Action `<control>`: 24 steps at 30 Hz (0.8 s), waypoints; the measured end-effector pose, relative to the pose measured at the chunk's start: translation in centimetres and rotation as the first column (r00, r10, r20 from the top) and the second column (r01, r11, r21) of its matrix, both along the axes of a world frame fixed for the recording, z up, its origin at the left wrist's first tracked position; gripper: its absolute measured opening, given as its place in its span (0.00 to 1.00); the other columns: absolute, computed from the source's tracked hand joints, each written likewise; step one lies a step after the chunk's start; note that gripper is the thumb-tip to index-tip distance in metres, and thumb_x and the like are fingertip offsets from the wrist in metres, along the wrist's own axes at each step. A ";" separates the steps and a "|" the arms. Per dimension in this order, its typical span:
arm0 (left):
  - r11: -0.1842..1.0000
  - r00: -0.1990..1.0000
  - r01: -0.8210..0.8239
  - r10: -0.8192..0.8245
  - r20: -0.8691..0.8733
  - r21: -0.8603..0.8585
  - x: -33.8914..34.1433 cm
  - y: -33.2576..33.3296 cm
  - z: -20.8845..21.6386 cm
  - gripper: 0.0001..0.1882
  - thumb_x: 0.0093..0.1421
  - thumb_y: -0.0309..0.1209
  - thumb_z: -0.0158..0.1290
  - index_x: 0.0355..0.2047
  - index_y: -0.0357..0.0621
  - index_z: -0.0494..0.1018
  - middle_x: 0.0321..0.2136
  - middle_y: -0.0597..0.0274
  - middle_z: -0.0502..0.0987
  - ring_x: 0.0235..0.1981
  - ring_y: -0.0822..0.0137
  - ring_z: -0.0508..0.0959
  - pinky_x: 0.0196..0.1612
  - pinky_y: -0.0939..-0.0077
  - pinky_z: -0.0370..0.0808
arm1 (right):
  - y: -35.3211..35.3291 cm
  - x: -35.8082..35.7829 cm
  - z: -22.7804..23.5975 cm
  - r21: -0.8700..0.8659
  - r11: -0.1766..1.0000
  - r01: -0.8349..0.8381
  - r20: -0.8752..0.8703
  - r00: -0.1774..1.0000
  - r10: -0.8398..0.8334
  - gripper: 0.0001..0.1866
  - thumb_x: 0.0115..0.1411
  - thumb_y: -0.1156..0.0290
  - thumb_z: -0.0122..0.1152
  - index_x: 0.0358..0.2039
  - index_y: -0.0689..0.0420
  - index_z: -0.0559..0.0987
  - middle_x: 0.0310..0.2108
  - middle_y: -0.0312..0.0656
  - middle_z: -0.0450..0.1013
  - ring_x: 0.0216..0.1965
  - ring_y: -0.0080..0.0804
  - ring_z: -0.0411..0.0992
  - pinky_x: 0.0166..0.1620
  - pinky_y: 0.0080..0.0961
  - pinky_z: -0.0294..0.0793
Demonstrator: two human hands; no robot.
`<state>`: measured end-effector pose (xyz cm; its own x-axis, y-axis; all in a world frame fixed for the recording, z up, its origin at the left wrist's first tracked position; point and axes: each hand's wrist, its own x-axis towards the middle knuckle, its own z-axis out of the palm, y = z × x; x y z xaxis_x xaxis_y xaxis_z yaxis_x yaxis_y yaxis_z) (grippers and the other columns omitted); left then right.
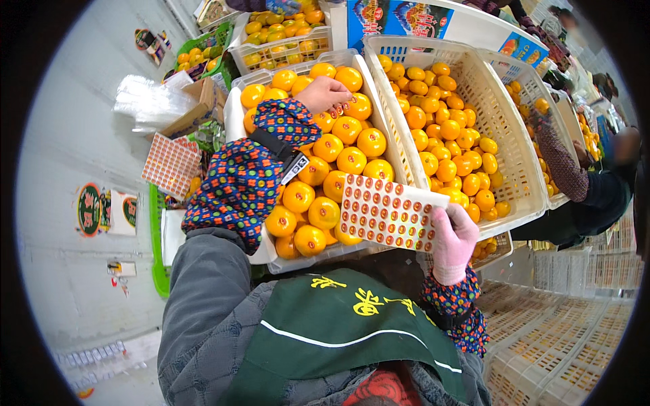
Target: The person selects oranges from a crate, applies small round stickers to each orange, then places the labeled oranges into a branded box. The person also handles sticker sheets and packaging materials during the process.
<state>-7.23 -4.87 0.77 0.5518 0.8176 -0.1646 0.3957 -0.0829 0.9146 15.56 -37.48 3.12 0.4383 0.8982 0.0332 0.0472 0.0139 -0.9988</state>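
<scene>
My left hand [323,95] is bare and reaches over the far part of a white crate [274,262] full of large oranges [328,147]. Its fingers are pinched together, and small round red stickers [336,110] show at the fingertips, just above the fruit. Many of the oranges carry one such sticker on top. In a pink glove, my right hand [455,243] grips the right edge of a sheet of round stickers [386,212] between thumb and fingers. The sheet is tilted over the crate's near right corner and hides some fruit.
To the right stands a deeper white basket [525,159] of smaller oranges, with another person's arm [565,152] beyond it. A second sticker sheet [170,164] lies at left beside a cardboard box [200,108] and a green crate [159,257]. Another fruit crate [281,51] stands at the back.
</scene>
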 end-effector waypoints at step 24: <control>0.917 0.923 -0.351 0.373 -0.096 0.190 -2.0 5.7 -3.7 0.19 0.55 0.26 0.63 0.43 0.32 0.69 0.30 0.56 0.81 0.27 0.70 0.80 0.28 0.78 0.76 | 2.2 13.3 1.0 0.176 0.984 0.027 -0.027 0.999 -0.023 0.06 0.63 0.76 0.63 0.38 0.66 0.80 0.30 0.30 0.74 0.30 0.13 0.66 0.37 0.12 0.66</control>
